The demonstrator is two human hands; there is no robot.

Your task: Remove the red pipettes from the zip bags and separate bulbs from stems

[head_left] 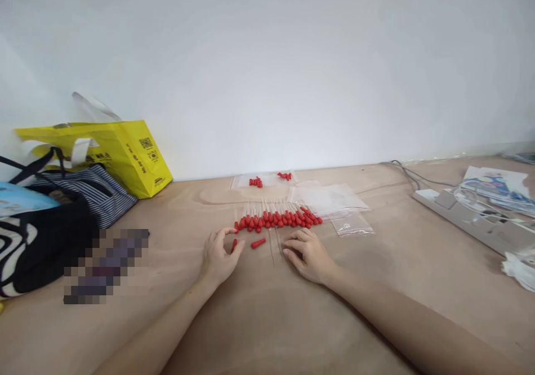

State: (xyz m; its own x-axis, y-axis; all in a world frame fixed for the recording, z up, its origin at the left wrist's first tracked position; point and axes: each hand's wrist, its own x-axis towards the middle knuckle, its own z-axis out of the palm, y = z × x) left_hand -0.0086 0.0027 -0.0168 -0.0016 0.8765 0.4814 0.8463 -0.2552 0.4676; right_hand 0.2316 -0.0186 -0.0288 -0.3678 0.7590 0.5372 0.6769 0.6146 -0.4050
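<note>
A row of thin clear droppers with red rubber bulbs (276, 219) lies across the table, bulbs toward me. At its left end, my left hand (220, 254) rests with thumb and forefinger apart. One loose red rubber bulb (234, 246) lies in the gap between them; whether a finger touches it is unclear. Another red bulb (258, 243) lies just right of that hand. Two thin clear tubes (273, 247) without bulbs point toward me in the middle. My right hand (308, 255) lies beside these tubes, fingers spread and curved over the tabletop, holding nothing visible.
Clear zip bags (334, 198) lie behind the row, with small groups of red bulbs (256, 182) farther back. A yellow bag (137, 157) and a striped pouch (104, 191) stand left. A white power strip (460, 219) with cables and printed papers (497, 183) sit right.
</note>
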